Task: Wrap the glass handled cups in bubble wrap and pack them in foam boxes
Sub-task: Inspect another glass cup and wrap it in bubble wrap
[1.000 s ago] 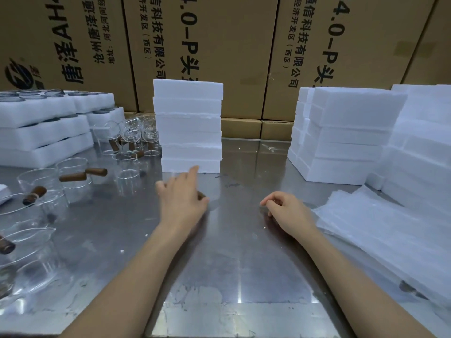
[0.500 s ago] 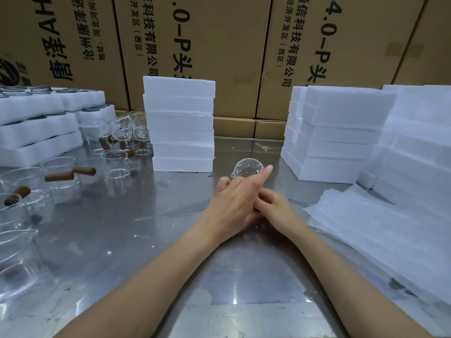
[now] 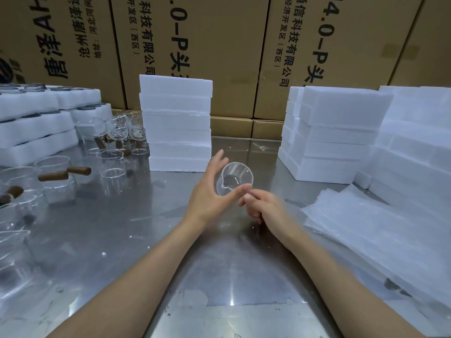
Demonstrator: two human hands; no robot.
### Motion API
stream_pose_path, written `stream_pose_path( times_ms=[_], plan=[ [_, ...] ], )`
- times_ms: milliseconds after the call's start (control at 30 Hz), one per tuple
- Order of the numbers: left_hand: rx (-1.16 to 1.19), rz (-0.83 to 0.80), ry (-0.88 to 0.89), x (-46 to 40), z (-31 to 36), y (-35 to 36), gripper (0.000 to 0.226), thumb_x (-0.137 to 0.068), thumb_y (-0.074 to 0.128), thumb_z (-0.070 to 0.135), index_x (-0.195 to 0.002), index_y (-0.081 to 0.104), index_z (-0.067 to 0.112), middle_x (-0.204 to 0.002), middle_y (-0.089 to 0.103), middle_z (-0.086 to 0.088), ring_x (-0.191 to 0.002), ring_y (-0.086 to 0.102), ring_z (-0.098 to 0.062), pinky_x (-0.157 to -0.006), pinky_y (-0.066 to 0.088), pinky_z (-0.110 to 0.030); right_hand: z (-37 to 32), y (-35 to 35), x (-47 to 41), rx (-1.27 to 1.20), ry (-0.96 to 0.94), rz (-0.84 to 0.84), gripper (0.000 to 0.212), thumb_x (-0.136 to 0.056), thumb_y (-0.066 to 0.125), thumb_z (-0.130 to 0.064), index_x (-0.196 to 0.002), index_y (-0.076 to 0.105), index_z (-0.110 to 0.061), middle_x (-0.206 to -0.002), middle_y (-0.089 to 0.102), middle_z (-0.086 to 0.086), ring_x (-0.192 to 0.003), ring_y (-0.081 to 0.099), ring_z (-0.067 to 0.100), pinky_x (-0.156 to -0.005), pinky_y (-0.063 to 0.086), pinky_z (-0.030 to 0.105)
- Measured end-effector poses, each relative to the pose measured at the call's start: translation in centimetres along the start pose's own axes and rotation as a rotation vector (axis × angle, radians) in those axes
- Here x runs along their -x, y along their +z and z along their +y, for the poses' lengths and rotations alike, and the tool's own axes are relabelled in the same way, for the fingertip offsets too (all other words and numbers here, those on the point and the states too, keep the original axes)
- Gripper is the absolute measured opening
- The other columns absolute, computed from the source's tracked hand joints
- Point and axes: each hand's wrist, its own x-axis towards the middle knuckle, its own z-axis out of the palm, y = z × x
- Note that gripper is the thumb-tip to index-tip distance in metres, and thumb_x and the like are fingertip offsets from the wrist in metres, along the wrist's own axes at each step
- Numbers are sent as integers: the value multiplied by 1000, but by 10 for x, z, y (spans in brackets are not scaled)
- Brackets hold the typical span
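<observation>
A clear glass cup (image 3: pixel 235 178) is held tilted above the steel table (image 3: pixel 117 240), its mouth turned toward me. My right hand (image 3: pixel 266 208) has curled fingers at the cup's lower rim, where the handle is hidden, and grips it there. My left hand (image 3: pixel 210 196) lies against the cup's left side with straight, spread fingers and the thumb under the rim. A pile of bubble wrap sheets (image 3: pixel 366 230) lies at the right. A stack of white foam boxes (image 3: pixel 175 125) stands just behind the hands.
Several glass cups with wooden handles (image 3: pixel 56 176) crowd the table's left side, in front of foam trays (image 3: pixel 36 123) that hold glassware. More foam box stacks (image 3: pixel 336 132) stand at the right. Large cardboard cartons (image 3: pixel 219 45) wall off the back.
My left hand carried a glass cup from the left to the middle and met my right hand. The right hand now holds it, and the left hand's fingers have spread open beside it.
</observation>
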Motion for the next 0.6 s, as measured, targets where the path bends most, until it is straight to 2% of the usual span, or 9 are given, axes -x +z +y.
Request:
stream_pose_path(
  times_ms=[67,167,267,400,467,533,600],
  plan=[
    [5,-3,7,0,0,2,76,-60,75,65,-126,49,38,-119,55,29,-115,52,6,-87,38,-4,3,2,0,28,-11,9,28,-96,46,-9,-72,56,-16,-44,38,-15,-47,34,3,-51,27,21],
    [53,22,24,1,1,2,50,-64,85,43,-105,59,30,-102,64,20,-102,59,3,-81,42,-7,8,3,0,64,-29,32,29,-95,48,-10,-70,57,-21,-48,40,-15,-50,35,7,-55,29,25],
    [67,46,13,1,2,0,44,-66,87,31,-100,60,22,-97,66,16,-94,60,4,-79,43,-8,10,4,1,168,-57,41,26,-93,50,-18,-70,57,-26,-53,46,-15,-55,41,6,-59,35,29],
    [83,94,-57,2,4,3,44,-65,88,29,-95,58,18,-92,66,13,-90,60,4,-79,46,-13,8,5,2,298,-71,33,27,-95,50,-22,-71,53,-33,-61,56,-27,-58,48,-3,-62,37,26],
    [92,125,-105,1,5,4,43,-66,87,32,-92,57,17,-93,66,13,-92,61,3,-79,47,-16,6,6,4,354,-85,20,23,-95,50,-25,-73,54,-31,-63,58,-18,-60,49,1,-63,40,32],
    [95,165,-143,1,7,5,40,-67,86,35,-87,55,18,-91,67,11,-89,62,3,-74,47,-15,4,7,5,413,-100,6,20,-95,50,-28,-80,57,-18,-71,60,-3,-66,52,16,-69,44,41],
    [118,205,-177,1,9,6,37,-68,85,37,-81,55,18,-87,68,10,-83,61,6,-69,45,-10,3,8,5,469,-115,5,25,-95,49,-30,-85,56,-8,-77,61,7,-72,53,23,-72,45,45]
  ],
)
